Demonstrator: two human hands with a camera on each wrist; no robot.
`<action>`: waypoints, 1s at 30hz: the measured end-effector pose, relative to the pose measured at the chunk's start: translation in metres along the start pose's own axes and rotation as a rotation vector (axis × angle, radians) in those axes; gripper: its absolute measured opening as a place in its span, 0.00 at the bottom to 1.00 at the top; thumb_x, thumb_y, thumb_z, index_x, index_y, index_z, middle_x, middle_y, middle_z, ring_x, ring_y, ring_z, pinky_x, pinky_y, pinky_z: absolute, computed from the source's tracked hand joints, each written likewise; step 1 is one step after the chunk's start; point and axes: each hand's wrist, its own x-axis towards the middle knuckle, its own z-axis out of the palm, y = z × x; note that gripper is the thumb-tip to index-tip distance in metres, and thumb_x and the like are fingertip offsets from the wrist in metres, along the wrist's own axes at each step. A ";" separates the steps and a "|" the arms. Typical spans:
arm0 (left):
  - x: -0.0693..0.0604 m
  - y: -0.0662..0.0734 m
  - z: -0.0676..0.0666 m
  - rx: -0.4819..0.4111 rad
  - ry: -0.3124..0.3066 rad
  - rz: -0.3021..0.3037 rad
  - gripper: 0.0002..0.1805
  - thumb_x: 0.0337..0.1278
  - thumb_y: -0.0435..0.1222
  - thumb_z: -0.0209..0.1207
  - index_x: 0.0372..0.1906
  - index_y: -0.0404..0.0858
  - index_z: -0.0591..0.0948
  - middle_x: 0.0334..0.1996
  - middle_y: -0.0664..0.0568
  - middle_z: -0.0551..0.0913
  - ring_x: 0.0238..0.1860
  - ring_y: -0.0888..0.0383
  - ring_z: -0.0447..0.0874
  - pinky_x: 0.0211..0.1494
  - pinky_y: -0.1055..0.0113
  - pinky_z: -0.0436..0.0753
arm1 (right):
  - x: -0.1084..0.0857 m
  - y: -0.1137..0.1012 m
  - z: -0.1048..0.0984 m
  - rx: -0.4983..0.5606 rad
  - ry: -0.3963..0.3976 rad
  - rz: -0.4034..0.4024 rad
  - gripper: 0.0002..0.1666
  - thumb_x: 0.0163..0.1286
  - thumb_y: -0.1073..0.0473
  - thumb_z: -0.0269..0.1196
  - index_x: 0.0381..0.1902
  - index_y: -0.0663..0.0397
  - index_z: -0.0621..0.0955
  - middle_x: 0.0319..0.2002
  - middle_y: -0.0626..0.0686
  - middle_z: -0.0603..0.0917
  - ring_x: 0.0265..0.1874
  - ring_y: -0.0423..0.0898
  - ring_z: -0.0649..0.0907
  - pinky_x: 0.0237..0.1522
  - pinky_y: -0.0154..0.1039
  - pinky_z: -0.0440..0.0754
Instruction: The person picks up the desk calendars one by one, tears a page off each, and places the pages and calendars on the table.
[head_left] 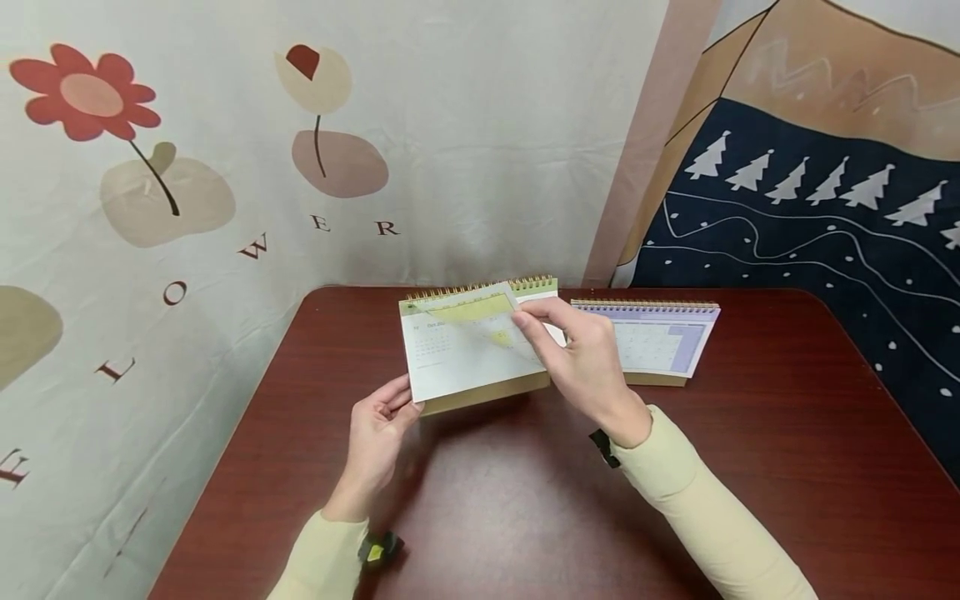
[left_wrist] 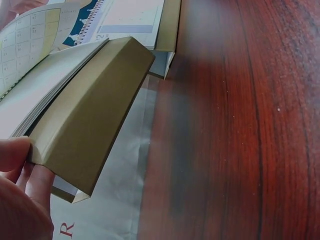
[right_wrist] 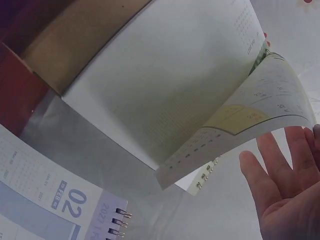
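A green-headed desk calendar (head_left: 453, 371) with a gold spiral stands tilted on its brown cardboard base (left_wrist: 100, 105) at the table's back. My left hand (head_left: 378, 432) grips its lower left corner, thumb on the front and fingers behind. Between thumb and index finger, my right hand (head_left: 583, 360) pinches the edge of one page (right_wrist: 240, 120), which curls up and over toward the spiral. In the right wrist view that hand's other fingers (right_wrist: 272, 170) are spread, and the pinch itself is mostly cut off at the frame edge. Under the lifted page lies a mostly white sheet.
Just right of it, a purple desk calendar (head_left: 652, 346) stands on the reddish-brown table (head_left: 480, 500); its page reads 02 FEB in the right wrist view. Behind the table hangs a pale fabric (head_left: 487, 167) with printed flowers, and a dark blue one (head_left: 787, 225) with trees.
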 end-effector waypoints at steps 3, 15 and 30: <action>-0.001 -0.001 -0.001 0.010 -0.005 0.008 0.23 0.58 0.11 0.53 0.61 0.14 0.74 0.53 0.20 0.79 0.44 0.66 0.87 0.49 0.74 0.83 | 0.001 0.001 -0.001 -0.005 0.002 -0.003 0.06 0.65 0.68 0.72 0.41 0.60 0.88 0.37 0.53 0.91 0.40 0.46 0.90 0.46 0.40 0.86; -0.005 -0.004 -0.005 0.094 -0.006 0.024 0.22 0.58 0.11 0.53 0.59 0.16 0.77 0.51 0.23 0.82 0.44 0.67 0.87 0.49 0.75 0.83 | 0.006 0.004 -0.009 -0.010 0.018 0.053 0.05 0.66 0.66 0.73 0.40 0.59 0.89 0.36 0.52 0.91 0.35 0.43 0.90 0.37 0.29 0.82; -0.006 -0.003 -0.007 0.152 -0.013 0.014 0.23 0.58 0.11 0.53 0.60 0.16 0.77 0.51 0.23 0.82 0.43 0.69 0.86 0.47 0.77 0.82 | 0.032 0.005 -0.027 0.003 -0.069 0.299 0.05 0.71 0.57 0.71 0.40 0.52 0.91 0.33 0.46 0.90 0.29 0.39 0.84 0.32 0.29 0.80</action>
